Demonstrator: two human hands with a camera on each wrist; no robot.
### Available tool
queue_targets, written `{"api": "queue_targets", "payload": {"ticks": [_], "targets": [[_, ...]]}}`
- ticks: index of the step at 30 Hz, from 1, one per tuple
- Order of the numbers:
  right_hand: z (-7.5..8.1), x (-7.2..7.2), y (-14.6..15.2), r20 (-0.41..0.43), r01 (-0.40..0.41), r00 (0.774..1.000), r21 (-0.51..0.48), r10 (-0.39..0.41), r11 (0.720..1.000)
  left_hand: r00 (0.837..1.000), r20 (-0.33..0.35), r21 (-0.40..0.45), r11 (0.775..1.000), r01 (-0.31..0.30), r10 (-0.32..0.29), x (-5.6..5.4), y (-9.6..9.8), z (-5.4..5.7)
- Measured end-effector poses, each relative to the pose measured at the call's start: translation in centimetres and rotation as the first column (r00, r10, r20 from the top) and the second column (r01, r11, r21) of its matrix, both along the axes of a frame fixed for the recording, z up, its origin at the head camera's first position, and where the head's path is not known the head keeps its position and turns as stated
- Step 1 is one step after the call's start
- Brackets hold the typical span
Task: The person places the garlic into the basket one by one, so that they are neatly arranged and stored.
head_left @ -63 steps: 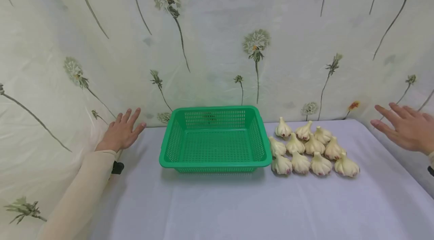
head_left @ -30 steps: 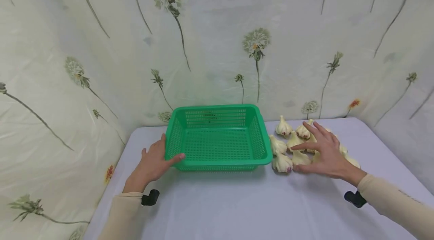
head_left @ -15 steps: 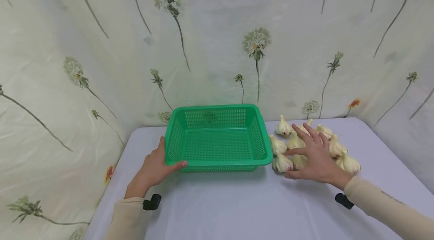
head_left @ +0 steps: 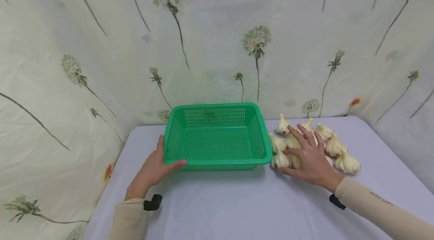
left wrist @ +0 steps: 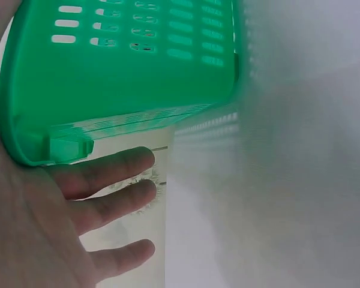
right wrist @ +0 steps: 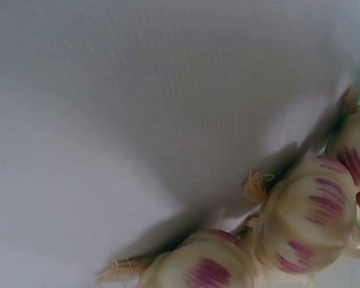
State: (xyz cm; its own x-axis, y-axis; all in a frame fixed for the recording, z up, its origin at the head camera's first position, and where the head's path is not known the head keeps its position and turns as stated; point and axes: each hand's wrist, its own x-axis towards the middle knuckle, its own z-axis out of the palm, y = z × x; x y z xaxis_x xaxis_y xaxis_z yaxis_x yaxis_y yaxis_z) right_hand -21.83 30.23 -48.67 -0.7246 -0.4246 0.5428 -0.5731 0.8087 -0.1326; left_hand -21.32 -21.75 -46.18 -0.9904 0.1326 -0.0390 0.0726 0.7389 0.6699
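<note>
A green plastic basket stands mid-table with nothing in it. My left hand is at its front left corner, thumb laid along the front rim. Seen from the left wrist, its other fingers are straight and spread outside the basket wall. To the basket's right sit several garlic bulbs in rows, some covered by my right hand. That hand's fingers are spread, with thumb and index near the front left bulb. Purple-streaked bulbs fill the right wrist view's lower right.
A pale cloth covers the table. Behind it and along both sides hangs a curtain printed with dandelions. The back left bulb and the right-end bulb are uncovered by the hand.
Both hands came in from the table's sides, the left to the basket's corner, the right over the garlic. Lately the right hand has shifted left toward the front left bulb.
</note>
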Motion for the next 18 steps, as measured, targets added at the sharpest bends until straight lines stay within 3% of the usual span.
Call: {"api": "queue_targets", "payload": {"ticks": [18], "targets": [[-0.68, -0.54, -0.42, -0.023, -0.038, 0.999, 0.011, 0.038, 0.999, 1.0, -0.01, 0.021, 1.0, -0.004, 0.005, 0.12, 0.08, -0.02]]}}
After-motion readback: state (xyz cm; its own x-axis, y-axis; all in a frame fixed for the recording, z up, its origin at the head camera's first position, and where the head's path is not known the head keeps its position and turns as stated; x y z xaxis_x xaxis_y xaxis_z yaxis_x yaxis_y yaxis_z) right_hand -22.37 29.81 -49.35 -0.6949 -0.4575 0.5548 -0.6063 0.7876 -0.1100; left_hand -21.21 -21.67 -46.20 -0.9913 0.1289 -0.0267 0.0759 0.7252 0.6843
